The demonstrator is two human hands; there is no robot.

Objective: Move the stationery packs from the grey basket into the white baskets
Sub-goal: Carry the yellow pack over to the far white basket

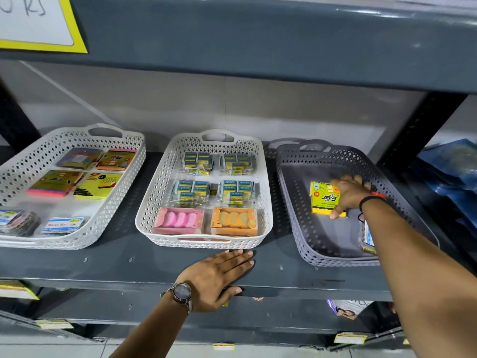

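The right hand (349, 193) lies over the right edge of the yellow pack (324, 198) in the grey basket (291, 202), right of frame centre, thumb at the pack's near edge and fingers curled behind; whether it is yet gripped cannot be told. The pack's long axis runs front to back. The white baskets (265, 202) lie to its left, and the left hand (216, 277) rests flat and empty on the shelf (103, 264).
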